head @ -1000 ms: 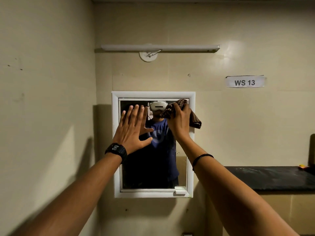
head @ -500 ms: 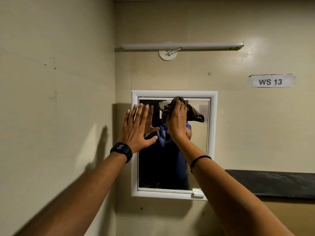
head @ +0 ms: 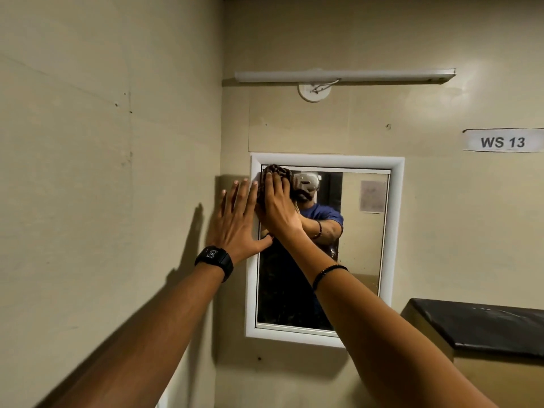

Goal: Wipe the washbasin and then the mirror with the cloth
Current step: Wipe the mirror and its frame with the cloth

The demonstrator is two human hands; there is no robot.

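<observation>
Cloth (head: 276,175), dark and bunched, sits pressed against the top left corner of the mirror (head: 362,260), right up against the inside of the white frame (head: 396,231). The right hand (head: 276,210) lies flat over it, fingers together and pointing up, palm pushing the fabric onto the glass. The left hand (head: 235,219) is just beside it, fingers spread, resting across the frame's left edge and the wall (head: 117,172), its thumb reaching onto the glass below the cloth. A black watch (head: 214,260) sits on the left wrist, a thin dark bracelet (head: 328,273) on the right forearm, which crosses the lower middle of the mirror. To the cloth's left there is only the frame and the side wall's corner; the glass to the right and below lies open. Above hangs a tube light (head: 344,76), to the right a "WS 13" label (head: 503,141), and a dark-topped ledge (head: 482,328) stands near the frame's lower right corner.
</observation>
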